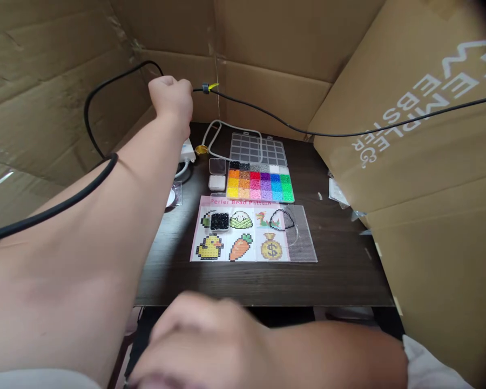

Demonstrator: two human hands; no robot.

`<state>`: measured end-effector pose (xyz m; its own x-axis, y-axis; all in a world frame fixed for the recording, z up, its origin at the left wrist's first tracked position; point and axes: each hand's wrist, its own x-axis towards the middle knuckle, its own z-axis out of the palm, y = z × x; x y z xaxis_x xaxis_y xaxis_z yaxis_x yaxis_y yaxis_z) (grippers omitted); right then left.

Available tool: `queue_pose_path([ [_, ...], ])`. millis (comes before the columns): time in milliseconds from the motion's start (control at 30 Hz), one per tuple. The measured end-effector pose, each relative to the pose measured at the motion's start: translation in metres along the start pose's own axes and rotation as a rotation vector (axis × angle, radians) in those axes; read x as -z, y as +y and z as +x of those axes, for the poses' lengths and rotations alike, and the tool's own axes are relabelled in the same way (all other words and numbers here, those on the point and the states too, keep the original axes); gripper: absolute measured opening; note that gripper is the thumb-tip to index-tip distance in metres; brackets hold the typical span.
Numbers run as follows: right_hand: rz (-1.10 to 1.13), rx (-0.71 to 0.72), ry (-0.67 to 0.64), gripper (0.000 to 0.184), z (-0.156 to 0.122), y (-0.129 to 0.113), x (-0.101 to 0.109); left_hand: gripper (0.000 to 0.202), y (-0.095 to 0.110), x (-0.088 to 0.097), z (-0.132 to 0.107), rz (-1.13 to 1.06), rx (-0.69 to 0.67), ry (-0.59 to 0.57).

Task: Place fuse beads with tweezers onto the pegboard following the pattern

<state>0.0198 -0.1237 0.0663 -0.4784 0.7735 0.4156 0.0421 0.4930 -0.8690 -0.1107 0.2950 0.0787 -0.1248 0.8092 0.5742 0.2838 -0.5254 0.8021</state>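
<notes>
Nearest, the right hand (210,346) is held curled before the table's front edge; it is blurred, and whether anything is gripped in it cannot be told. A pale sleeve (427,364) is seen on its arm. Beyond it, on the dark table (348,281), a pattern sheet (251,251) is laid, printed with a duck, a carrot and a money bag. Its right part is overlapped by a clear pegboard (303,237), on which a black bead outline (272,221) is set. A small box of black beads (220,221) is placed on the sheet's upper left. Just behind the sheet, a white box (217,182) is stood beside the bead case (293,197), whose compartments are filled with many colours; its clear lid (259,148) is folded back. Above the table's far left, a black cable (263,112) is grasped in the clenched left hand (171,100). The cable is looped across the left forearm and stretched off to the right, before the cardboard walls (267,32).
</notes>
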Motion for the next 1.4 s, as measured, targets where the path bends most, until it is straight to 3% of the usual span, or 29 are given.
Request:
queue_pose_path([
  [67,0.098,-0.069,0.212,0.007,0.009,0.006,0.036,0.026,0.012,-0.002,-0.018,0.011,-0.099,-0.014],
  [133,0.269,-0.259,0.374,0.006,0.016,0.016,0.08,0.021,0.032,-0.004,-0.047,0.027,-0.184,-0.023],
  [200,0.454,-0.403,0.476,0.009,0.02,0.028,0.125,0.043,0.06,-0.004,-0.089,0.046,-0.264,-0.055],
  [267,0.548,-0.449,0.587,0.013,0.023,0.043,0.166,0.051,0.092,-0.003,-0.14,0.062,-0.352,-0.134],
  [300,0.582,-0.472,0.637,0.014,0.025,0.051,0.183,0.05,0.108,-0.002,-0.166,0.076,-0.42,-0.198],
  [367,0.659,-0.515,0.776,0.03,0.028,0.067,0.208,0.043,0.136,-0.001,-0.217,0.143,-0.683,-0.426],
  [433,0.727,-0.545,0.917,0.044,0.032,0.084,0.221,0.035,0.153,-0.002,-0.26,0.149,-0.793,-0.562],
  [533,0.755,-0.551,0.893,0.049,0.036,0.107,0.225,0.03,0.16,-0.007,-0.304,0.175,-0.863,-0.707],
  [667,0.743,-0.563,0.714,0.05,0.034,0.126,0.216,0.009,0.155,-0.014,-0.332,0.225,-0.822,-0.848],
  [800,0.763,-0.545,0.669,0.054,0.03,0.134,0.208,0.033,0.152,-0.014,-0.349,0.313,-0.743,-0.894],
  [1000,0.724,-0.561,0.648,0.06,0.029,0.145,0.201,0.046,0.15,-0.012,-0.361,0.433,-0.727,-1.084],
  [1233,0.742,-0.619,0.642,0.044,0.024,0.146,0.201,0.041,0.141,-0.012,-0.368,0.487,-0.704,-1.012],
  [1400,0.689,-0.638,0.6,0.023,0.019,0.144,0.206,0.036,0.134,-0.009,-0.369,0.45,-0.728,-0.955],
])
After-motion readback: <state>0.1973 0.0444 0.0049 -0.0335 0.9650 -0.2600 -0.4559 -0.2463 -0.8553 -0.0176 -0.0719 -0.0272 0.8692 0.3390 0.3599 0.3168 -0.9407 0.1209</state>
